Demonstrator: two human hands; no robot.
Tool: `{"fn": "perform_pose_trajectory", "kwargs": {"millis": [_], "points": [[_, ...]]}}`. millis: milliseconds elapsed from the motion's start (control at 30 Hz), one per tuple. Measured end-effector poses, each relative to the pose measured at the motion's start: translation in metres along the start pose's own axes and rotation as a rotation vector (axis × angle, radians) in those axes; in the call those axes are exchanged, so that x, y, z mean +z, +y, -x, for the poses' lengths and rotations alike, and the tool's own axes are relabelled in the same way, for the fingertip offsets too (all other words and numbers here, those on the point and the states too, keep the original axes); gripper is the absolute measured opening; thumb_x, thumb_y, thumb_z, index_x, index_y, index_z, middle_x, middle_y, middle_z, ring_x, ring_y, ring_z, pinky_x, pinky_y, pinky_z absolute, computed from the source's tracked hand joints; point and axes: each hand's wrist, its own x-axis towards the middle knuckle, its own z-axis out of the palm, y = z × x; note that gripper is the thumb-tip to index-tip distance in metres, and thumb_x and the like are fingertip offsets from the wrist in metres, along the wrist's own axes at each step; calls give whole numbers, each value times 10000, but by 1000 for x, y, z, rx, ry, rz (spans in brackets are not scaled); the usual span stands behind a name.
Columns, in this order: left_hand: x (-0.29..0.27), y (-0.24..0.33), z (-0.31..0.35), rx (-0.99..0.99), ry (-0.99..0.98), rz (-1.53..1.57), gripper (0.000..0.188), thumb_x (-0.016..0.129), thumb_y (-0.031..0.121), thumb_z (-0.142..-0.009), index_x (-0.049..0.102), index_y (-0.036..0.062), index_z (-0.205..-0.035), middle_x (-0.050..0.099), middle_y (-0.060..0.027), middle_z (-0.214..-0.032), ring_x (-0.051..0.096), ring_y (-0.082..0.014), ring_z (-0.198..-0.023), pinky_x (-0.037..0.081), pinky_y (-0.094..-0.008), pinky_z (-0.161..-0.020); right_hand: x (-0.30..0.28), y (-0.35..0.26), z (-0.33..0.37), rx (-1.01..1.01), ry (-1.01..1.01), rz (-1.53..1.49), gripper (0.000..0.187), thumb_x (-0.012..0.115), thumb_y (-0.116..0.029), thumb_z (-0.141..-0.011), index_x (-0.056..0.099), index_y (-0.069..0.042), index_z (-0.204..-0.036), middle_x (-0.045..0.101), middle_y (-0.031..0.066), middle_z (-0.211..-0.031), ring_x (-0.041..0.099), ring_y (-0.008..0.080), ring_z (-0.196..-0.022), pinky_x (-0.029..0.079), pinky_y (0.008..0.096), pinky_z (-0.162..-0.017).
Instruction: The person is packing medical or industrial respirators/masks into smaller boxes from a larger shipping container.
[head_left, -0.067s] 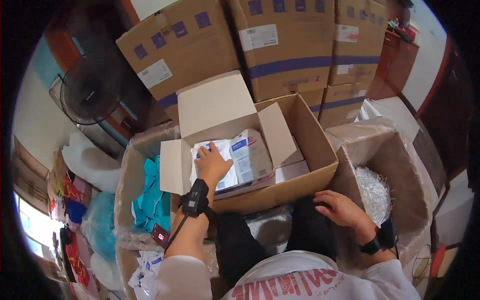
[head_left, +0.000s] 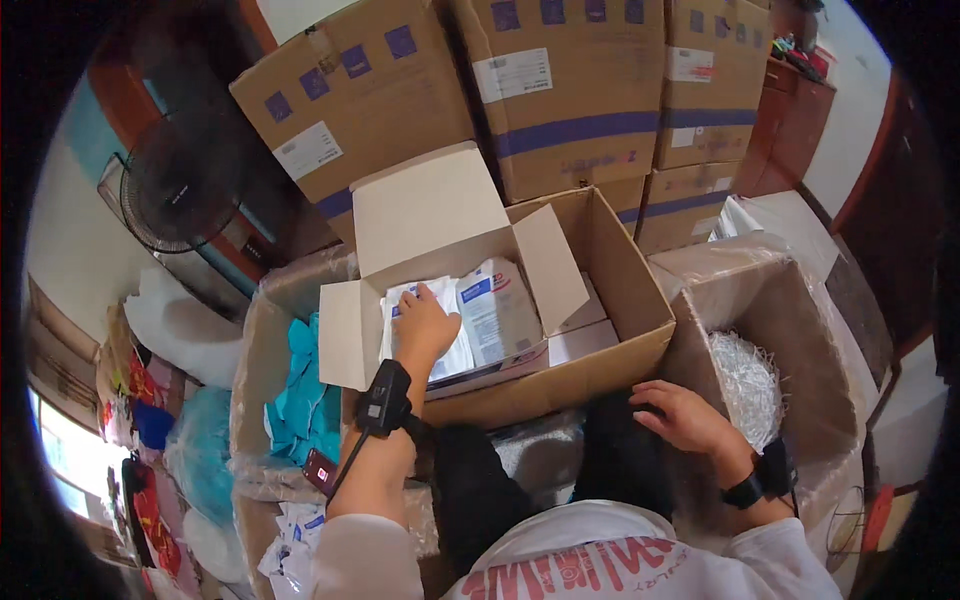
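Surroundings: stacked cartons (head_left: 560, 90) were seen.
Left hand (head_left: 425, 325): pressed flat, ungrasping, on white pouches (head_left: 490, 310); even pressure advised.
Right hand (head_left: 685, 415): rested loosely open.

An open small carton (head_left: 430, 215) sat inside a larger cardboard box (head_left: 625, 300), with packets (head_left: 495, 310) lying in it and the left hand (head_left: 425, 325) resting on them. To the right stood a box of shredded paper (head_left: 745, 380), the right hand (head_left: 680, 415) near its left wall. Stacked cartons (head_left: 570, 90) rose on the far side, a fan (head_left: 180, 190) far left.
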Motion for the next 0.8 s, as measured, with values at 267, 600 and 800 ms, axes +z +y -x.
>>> {"fn": "perform_pose_trajectory", "kwargs": {"millis": [267, 600, 800], "points": [[-82, -26, 17, -81, 166, 249, 400, 407, 186, -792, 495, 54, -1158, 536, -236, -1101, 520, -404, -999, 400, -444, -872, 4, 8, 10, -1, 9, -30, 252, 558, -213, -838, 577, -25, -1006, 559, 163, -1074, 545, 337, -974, 455, 371, -833], [-140, 9, 116, 622, 537, 567, 482, 417, 39, -769, 403, -2, -1249, 495, -219, -1188, 483, -363, -1100, 387, -387, -929, 6, -58, -55, 106, -163, -1220, 543, 396, -418, -914, 403, -1, -1261, 514, 84, -1201, 514, 214, -1075, 429, 342, -858], [-96, 46, 162, 1038, 346, 314, 483, 497, 23, -695, 480, 19, -1178, 477, -186, -1224, 439, -347, -1151, 343, -428, -973, 4, -106, -90, 207, -128, -1642, 485, 440, -482, -877, 444, -130, -1211, 524, 59, -1153, 519, 183, -1045, 443, 407, -865]]}}
